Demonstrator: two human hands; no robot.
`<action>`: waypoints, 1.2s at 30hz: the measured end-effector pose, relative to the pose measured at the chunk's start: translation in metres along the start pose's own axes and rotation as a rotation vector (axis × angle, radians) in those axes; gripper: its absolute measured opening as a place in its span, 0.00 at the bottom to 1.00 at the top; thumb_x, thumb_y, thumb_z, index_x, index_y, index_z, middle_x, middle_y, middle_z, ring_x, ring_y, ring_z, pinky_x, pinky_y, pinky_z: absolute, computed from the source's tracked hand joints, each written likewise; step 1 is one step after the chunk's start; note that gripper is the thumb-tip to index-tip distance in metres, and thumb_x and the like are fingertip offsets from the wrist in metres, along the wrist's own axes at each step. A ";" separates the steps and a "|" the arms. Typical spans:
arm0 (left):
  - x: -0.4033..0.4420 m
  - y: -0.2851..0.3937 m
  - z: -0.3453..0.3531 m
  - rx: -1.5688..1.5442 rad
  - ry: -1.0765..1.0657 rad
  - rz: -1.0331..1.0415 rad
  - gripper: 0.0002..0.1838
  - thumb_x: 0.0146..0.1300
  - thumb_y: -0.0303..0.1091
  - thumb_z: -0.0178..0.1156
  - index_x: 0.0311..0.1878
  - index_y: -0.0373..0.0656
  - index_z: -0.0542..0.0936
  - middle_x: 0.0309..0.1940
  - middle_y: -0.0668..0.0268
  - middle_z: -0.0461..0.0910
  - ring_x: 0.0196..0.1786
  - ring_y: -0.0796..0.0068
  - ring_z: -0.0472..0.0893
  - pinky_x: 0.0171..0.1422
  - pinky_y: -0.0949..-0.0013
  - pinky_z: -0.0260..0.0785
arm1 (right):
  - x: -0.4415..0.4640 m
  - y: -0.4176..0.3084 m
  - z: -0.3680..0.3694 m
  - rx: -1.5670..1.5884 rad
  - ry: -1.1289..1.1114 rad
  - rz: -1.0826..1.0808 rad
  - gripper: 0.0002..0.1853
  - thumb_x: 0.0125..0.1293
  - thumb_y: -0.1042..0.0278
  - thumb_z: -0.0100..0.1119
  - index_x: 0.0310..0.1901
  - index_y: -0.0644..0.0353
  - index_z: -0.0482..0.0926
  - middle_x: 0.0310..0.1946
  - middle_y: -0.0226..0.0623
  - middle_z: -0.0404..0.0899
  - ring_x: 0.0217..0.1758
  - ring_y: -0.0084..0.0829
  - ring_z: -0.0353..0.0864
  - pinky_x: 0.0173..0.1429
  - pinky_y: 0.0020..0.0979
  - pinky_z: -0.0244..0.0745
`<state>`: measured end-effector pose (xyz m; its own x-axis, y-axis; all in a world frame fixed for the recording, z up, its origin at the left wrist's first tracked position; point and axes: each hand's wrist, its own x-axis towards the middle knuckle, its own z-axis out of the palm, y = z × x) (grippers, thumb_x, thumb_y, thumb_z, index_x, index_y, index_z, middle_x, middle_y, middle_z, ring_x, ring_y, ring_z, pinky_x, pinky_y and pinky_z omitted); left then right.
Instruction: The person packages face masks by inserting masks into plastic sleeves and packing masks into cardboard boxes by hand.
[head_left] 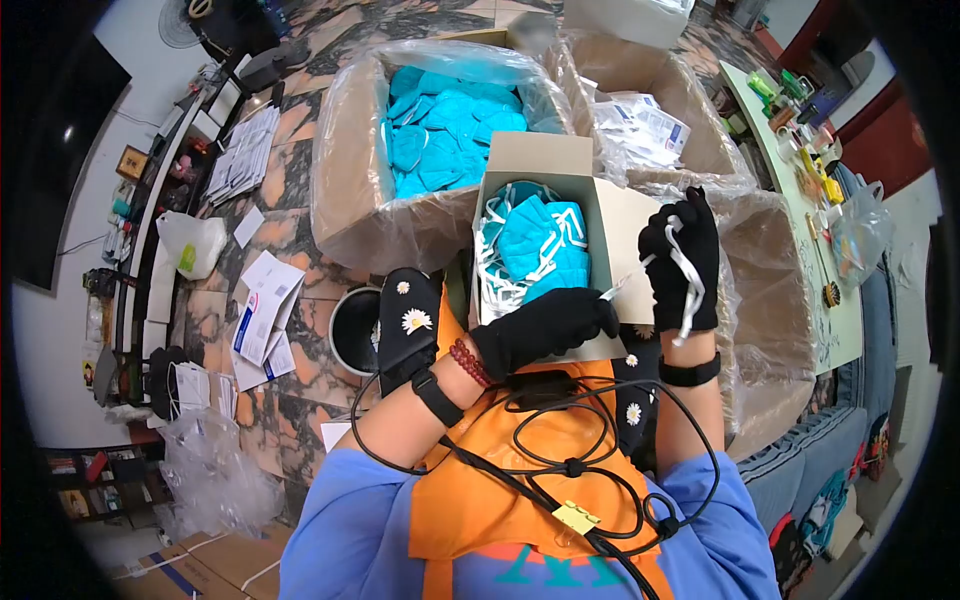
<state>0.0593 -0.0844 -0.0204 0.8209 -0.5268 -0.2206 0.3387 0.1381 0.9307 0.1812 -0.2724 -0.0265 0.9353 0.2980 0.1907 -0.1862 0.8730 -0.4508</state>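
My right hand [684, 262], in a black glove, is closed around a white elastic strap [690, 290], whose loose end hangs down over the wrist. My left hand [560, 325], also gloved in black, is held across the near edge of the open carton. Its fingertips pinch a small white end, which seems to belong to the same strap; a thin pale piece shows between the hands. Folded teal face masks [540, 240] with white straps fill the small cardboard carton [542, 152] on my lap.
A large plastic-lined box [350, 150] of teal masks stands ahead. Another lined box [720, 150] holds white printed packets [640, 128]. A third lined box [770, 300] is at my right. Black cables [520, 480] loop over my orange apron. A dark bin [352, 330] stands left.
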 end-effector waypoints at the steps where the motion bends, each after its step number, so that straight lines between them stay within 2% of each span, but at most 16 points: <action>1: 0.001 0.000 0.004 0.000 -0.007 0.000 0.14 0.72 0.43 0.49 0.43 0.47 0.82 0.27 0.77 0.68 0.26 0.88 0.65 0.29 0.80 0.59 | 0.004 0.000 0.000 -0.188 0.021 -0.023 0.25 0.64 0.84 0.52 0.63 0.58 0.65 0.37 0.30 0.70 0.30 0.23 0.69 0.31 0.26 0.68; 3: 0.003 0.001 0.011 -0.070 -0.027 0.130 0.14 0.72 0.45 0.51 0.45 0.47 0.81 0.29 0.77 0.70 0.28 0.88 0.65 0.32 0.81 0.61 | 0.005 0.006 -0.001 -0.293 0.185 -0.080 0.27 0.62 0.87 0.51 0.63 0.60 0.66 0.37 0.28 0.70 0.30 0.22 0.70 0.32 0.25 0.70; 5: 0.010 -0.002 0.018 0.089 0.013 0.192 0.15 0.72 0.45 0.51 0.47 0.47 0.81 0.30 0.76 0.71 0.30 0.87 0.67 0.34 0.80 0.62 | 0.001 0.020 0.023 -0.874 0.237 -0.230 0.26 0.65 0.85 0.49 0.65 0.60 0.65 0.35 0.27 0.70 0.31 0.21 0.69 0.31 0.25 0.68; 7: 0.011 -0.001 0.020 0.248 0.055 0.255 0.15 0.73 0.45 0.51 0.49 0.46 0.80 0.32 0.75 0.72 0.32 0.86 0.68 0.35 0.79 0.64 | 0.005 0.022 0.020 -0.899 0.274 -0.196 0.31 0.59 0.91 0.49 0.65 0.61 0.66 0.36 0.27 0.69 0.30 0.20 0.68 0.32 0.23 0.68; 9: 0.006 0.008 0.021 0.025 0.110 -0.021 0.15 0.73 0.42 0.50 0.51 0.43 0.79 0.35 0.71 0.73 0.35 0.81 0.71 0.38 0.73 0.68 | 0.013 0.020 -0.007 -1.399 0.198 -0.328 0.26 0.60 0.86 0.54 0.61 0.63 0.70 0.33 0.27 0.70 0.29 0.19 0.69 0.32 0.23 0.67; 10: 0.008 0.006 0.021 0.027 0.109 -0.023 0.15 0.73 0.42 0.50 0.51 0.43 0.79 0.35 0.71 0.73 0.35 0.81 0.71 0.38 0.73 0.68 | 0.013 0.021 0.012 -1.022 0.329 -0.188 0.21 0.63 0.79 0.56 0.59 0.65 0.73 0.30 0.27 0.71 0.30 0.18 0.71 0.29 0.22 0.66; 13: 0.024 -0.025 0.017 0.447 0.134 0.227 0.14 0.73 0.40 0.50 0.50 0.41 0.78 0.34 0.67 0.73 0.36 0.78 0.72 0.39 0.70 0.68 | 0.008 0.024 0.042 -0.857 0.560 0.009 0.21 0.64 0.72 0.57 0.59 0.66 0.74 0.28 0.28 0.73 0.30 0.19 0.72 0.28 0.21 0.66; 15: 0.037 -0.058 0.009 0.995 0.340 0.823 0.14 0.73 0.42 0.51 0.44 0.40 0.77 0.31 0.65 0.72 0.34 0.76 0.71 0.39 0.69 0.67 | 0.007 0.030 0.033 -0.807 0.531 -0.017 0.23 0.64 0.70 0.56 0.61 0.65 0.73 0.30 0.28 0.73 0.30 0.19 0.71 0.28 0.20 0.66; 17: 0.018 -0.024 0.007 0.748 0.225 0.639 0.11 0.71 0.36 0.50 0.42 0.38 0.77 0.34 0.60 0.75 0.39 0.66 0.75 0.45 0.66 0.69 | 0.006 0.030 0.024 -1.041 0.318 -0.267 0.13 0.72 0.63 0.52 0.48 0.61 0.80 0.26 0.27 0.73 0.22 0.17 0.71 0.24 0.21 0.62; 19: 0.012 -0.016 -0.010 0.461 0.117 0.417 0.08 0.68 0.30 0.50 0.40 0.37 0.78 0.37 0.54 0.78 0.45 0.57 0.79 0.49 0.62 0.71 | 0.002 0.012 0.032 -1.197 0.189 -0.097 0.12 0.70 0.68 0.51 0.50 0.59 0.81 0.27 0.28 0.76 0.24 0.20 0.72 0.27 0.23 0.66; 22: 0.008 0.004 -0.034 0.805 0.082 0.573 0.09 0.68 0.33 0.51 0.37 0.38 0.77 0.33 0.57 0.77 0.39 0.62 0.78 0.44 0.63 0.70 | -0.007 -0.007 0.056 -1.709 -0.227 0.051 0.19 0.57 0.78 0.58 0.52 0.56 0.81 0.32 0.37 0.82 0.31 0.27 0.79 0.33 0.27 0.73; 23: 0.010 0.005 -0.039 0.873 0.051 0.720 0.11 0.70 0.36 0.51 0.37 0.38 0.76 0.31 0.59 0.76 0.35 0.66 0.77 0.42 0.64 0.69 | -0.011 -0.001 0.068 -1.940 -0.606 -0.368 0.19 0.58 0.78 0.59 0.53 0.57 0.81 0.36 0.38 0.83 0.33 0.32 0.80 0.34 0.29 0.75; 25: 0.006 0.016 -0.040 1.096 0.060 0.643 0.10 0.69 0.32 0.50 0.38 0.38 0.78 0.29 0.57 0.79 0.34 0.59 0.79 0.40 0.62 0.71 | -0.019 0.002 0.055 -1.857 -0.825 -0.196 0.16 0.60 0.76 0.59 0.51 0.58 0.82 0.37 0.38 0.83 0.33 0.35 0.81 0.34 0.30 0.74; 26: -0.001 0.029 -0.034 0.915 0.030 0.478 0.09 0.68 0.32 0.51 0.38 0.38 0.79 0.28 0.57 0.79 0.33 0.57 0.80 0.40 0.62 0.72 | -0.023 0.005 0.074 -1.787 -0.692 0.125 0.11 0.64 0.73 0.59 0.47 0.60 0.83 0.32 0.40 0.83 0.31 0.32 0.81 0.34 0.30 0.74; 27: -0.005 0.036 -0.030 0.729 0.002 0.317 0.09 0.68 0.31 0.51 0.39 0.38 0.79 0.28 0.57 0.80 0.32 0.56 0.80 0.39 0.62 0.72 | -0.032 0.010 0.100 -1.421 -0.234 0.473 0.10 0.66 0.67 0.60 0.44 0.61 0.84 0.27 0.42 0.82 0.28 0.31 0.80 0.34 0.30 0.72; 36: -0.016 0.014 -0.019 1.189 0.278 0.489 0.11 0.65 0.36 0.56 0.42 0.41 0.81 0.31 0.53 0.82 0.33 0.55 0.82 0.41 0.60 0.75 | -0.043 0.016 0.072 -1.656 -0.286 0.480 0.22 0.64 0.48 0.62 0.32 0.64 0.84 0.20 0.40 0.79 0.25 0.28 0.78 0.33 0.28 0.69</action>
<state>0.0599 -0.0577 -0.0093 0.8575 -0.4244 0.2909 -0.5103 -0.6291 0.5863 0.1163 -0.2435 0.0210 0.7821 0.6016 -0.1625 0.2415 -0.5330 -0.8109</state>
